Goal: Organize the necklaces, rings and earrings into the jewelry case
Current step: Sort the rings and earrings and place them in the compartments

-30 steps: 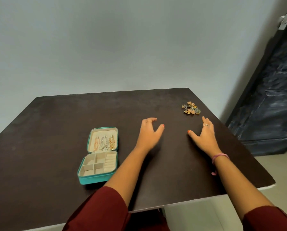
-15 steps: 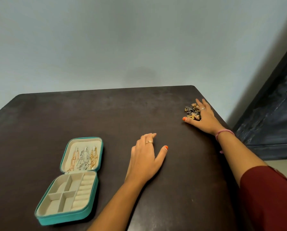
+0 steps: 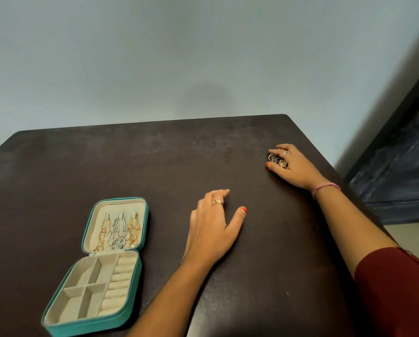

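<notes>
A teal jewelry case [image 3: 133,310] lies open at the table's front left. Several gold and silver necklaces [image 3: 119,231] hang in its lid, and its cream compartments and ring rolls hold nothing I can see. Far right, near the table's back corner, a small heap of rings and earrings [image 3: 277,161] lies under my right hand [image 3: 296,166], whose fingers and thumb curl around the heap. My left hand [image 3: 213,227] rests on the table's middle, fingers loose, holding nothing.
The dark brown table [image 3: 155,166] stands against a pale blue wall. Its right edge runs close behind my right forearm, and a dark door [image 3: 403,166] stands beyond it. A pink band sits on my right wrist [image 3: 325,188].
My right hand reached forward to the heap and has curled its fingers around it. My left hand settled flat on the table. The view shifted closer and to the right.
</notes>
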Demonstrator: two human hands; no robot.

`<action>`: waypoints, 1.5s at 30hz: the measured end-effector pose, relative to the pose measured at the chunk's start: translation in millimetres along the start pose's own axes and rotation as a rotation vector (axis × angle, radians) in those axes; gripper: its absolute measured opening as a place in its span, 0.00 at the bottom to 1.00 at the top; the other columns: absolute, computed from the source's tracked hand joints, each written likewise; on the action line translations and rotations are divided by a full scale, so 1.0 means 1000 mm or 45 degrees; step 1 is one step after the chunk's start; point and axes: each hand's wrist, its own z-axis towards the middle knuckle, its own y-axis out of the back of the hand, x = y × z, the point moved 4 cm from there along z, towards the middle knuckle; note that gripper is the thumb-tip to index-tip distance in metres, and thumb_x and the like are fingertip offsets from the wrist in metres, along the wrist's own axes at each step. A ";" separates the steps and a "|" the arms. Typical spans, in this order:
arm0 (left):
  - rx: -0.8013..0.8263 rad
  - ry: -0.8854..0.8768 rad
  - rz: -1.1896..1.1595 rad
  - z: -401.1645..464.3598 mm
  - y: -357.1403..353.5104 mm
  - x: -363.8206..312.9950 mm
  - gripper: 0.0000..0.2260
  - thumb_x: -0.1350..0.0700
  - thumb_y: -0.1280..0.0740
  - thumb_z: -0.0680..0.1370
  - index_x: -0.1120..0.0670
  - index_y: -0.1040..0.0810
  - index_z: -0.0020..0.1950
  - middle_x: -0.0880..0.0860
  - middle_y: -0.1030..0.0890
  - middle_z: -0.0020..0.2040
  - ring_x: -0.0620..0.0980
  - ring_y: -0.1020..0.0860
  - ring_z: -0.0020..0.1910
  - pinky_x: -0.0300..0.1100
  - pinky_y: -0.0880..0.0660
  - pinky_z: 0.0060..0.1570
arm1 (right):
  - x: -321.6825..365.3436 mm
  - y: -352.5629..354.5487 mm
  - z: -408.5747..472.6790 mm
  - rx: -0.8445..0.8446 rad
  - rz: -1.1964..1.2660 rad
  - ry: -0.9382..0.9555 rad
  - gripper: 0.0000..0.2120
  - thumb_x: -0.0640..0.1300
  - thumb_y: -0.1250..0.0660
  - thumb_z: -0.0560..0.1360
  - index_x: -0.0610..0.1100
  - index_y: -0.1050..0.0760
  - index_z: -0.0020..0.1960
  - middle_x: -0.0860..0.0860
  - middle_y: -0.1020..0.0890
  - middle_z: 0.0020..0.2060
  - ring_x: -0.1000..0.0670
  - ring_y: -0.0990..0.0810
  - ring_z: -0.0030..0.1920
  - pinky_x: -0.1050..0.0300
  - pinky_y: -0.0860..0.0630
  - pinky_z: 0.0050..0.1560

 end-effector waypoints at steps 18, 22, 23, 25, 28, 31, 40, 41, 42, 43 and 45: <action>0.089 -0.276 0.275 -0.041 -0.001 -0.021 0.21 0.49 0.40 0.79 0.54 0.32 0.70 0.51 0.30 0.68 0.51 0.30 0.66 0.46 0.34 0.62 | 0.090 -0.025 -0.139 0.146 -0.055 0.289 0.23 0.55 0.38 0.78 0.52 0.34 0.71 0.56 0.36 0.71 0.55 0.34 0.69 0.60 0.36 0.68; 0.124 -0.284 0.296 -0.062 -0.002 -0.016 0.27 0.43 0.49 0.78 0.54 0.36 0.74 0.52 0.33 0.72 0.49 0.35 0.71 0.45 0.37 0.67 | 0.102 -0.027 -0.165 0.147 0.042 0.356 0.29 0.56 0.36 0.76 0.53 0.39 0.74 0.57 0.40 0.74 0.59 0.39 0.72 0.61 0.39 0.70; 0.131 -0.295 0.303 -0.066 -0.002 -0.015 0.29 0.42 0.51 0.77 0.53 0.37 0.75 0.53 0.34 0.72 0.50 0.35 0.72 0.46 0.37 0.68 | 0.102 -0.027 -0.170 0.144 0.077 0.360 0.31 0.56 0.35 0.75 0.54 0.41 0.75 0.58 0.41 0.74 0.59 0.40 0.73 0.62 0.41 0.71; 0.144 -0.320 0.336 -0.072 -0.002 -0.014 0.31 0.40 0.53 0.76 0.52 0.39 0.76 0.55 0.35 0.74 0.52 0.36 0.73 0.48 0.39 0.69 | 0.100 -0.025 -0.179 0.131 0.142 0.326 0.34 0.59 0.34 0.74 0.55 0.43 0.75 0.58 0.43 0.75 0.59 0.43 0.74 0.60 0.42 0.72; 0.225 -0.302 0.444 -0.073 -0.004 -0.013 0.33 0.36 0.57 0.74 0.47 0.46 0.78 0.54 0.42 0.77 0.51 0.43 0.75 0.47 0.45 0.71 | 0.092 -0.022 -0.189 0.068 0.209 0.204 0.35 0.64 0.35 0.71 0.58 0.41 0.74 0.58 0.41 0.75 0.58 0.41 0.74 0.55 0.39 0.72; 0.270 -0.256 0.476 -0.072 -0.007 -0.012 0.36 0.33 0.61 0.72 0.45 0.48 0.78 0.54 0.47 0.78 0.51 0.48 0.76 0.46 0.49 0.73 | 0.089 -0.023 -0.197 0.022 0.127 0.125 0.31 0.63 0.36 0.73 0.58 0.38 0.73 0.58 0.36 0.73 0.57 0.37 0.72 0.51 0.36 0.71; 0.203 -0.217 0.368 -0.071 0.000 -0.014 0.27 0.38 0.46 0.78 0.52 0.33 0.72 0.53 0.37 0.74 0.50 0.42 0.74 0.45 0.43 0.70 | 0.084 -0.015 -0.209 -0.160 0.295 -0.031 0.28 0.55 0.33 0.74 0.49 0.32 0.71 0.54 0.30 0.69 0.58 0.33 0.69 0.66 0.39 0.66; 0.178 -0.219 0.334 -0.070 0.001 -0.014 0.24 0.40 0.44 0.79 0.52 0.31 0.70 0.52 0.35 0.72 0.49 0.41 0.73 0.44 0.42 0.69 | 0.082 -0.012 -0.209 -0.231 0.388 -0.073 0.25 0.52 0.33 0.75 0.48 0.31 0.71 0.53 0.28 0.67 0.58 0.31 0.66 0.70 0.37 0.62; 0.155 -0.221 0.301 -0.070 0.002 -0.014 0.22 0.42 0.42 0.79 0.53 0.29 0.68 0.52 0.33 0.71 0.48 0.40 0.73 0.44 0.41 0.68 | 0.079 -0.009 -0.210 -0.303 0.497 -0.127 0.23 0.50 0.33 0.76 0.47 0.30 0.69 0.53 0.26 0.64 0.58 0.28 0.63 0.72 0.35 0.59; 0.140 -0.225 0.265 -0.070 0.003 -0.014 0.20 0.43 0.41 0.79 0.53 0.28 0.66 0.52 0.32 0.70 0.48 0.39 0.72 0.44 0.40 0.67 | 0.076 -0.007 -0.212 -0.366 0.610 -0.177 0.20 0.48 0.34 0.77 0.47 0.29 0.68 0.53 0.24 0.62 0.58 0.26 0.61 0.73 0.33 0.57; 0.123 -0.229 0.197 -0.071 0.004 -0.014 0.17 0.46 0.40 0.79 0.54 0.27 0.64 0.52 0.31 0.68 0.49 0.36 0.71 0.45 0.38 0.66 | 0.071 -0.006 -0.213 -0.433 0.758 -0.247 0.16 0.46 0.37 0.79 0.48 0.27 0.66 0.52 0.22 0.61 0.58 0.24 0.59 0.67 0.30 0.60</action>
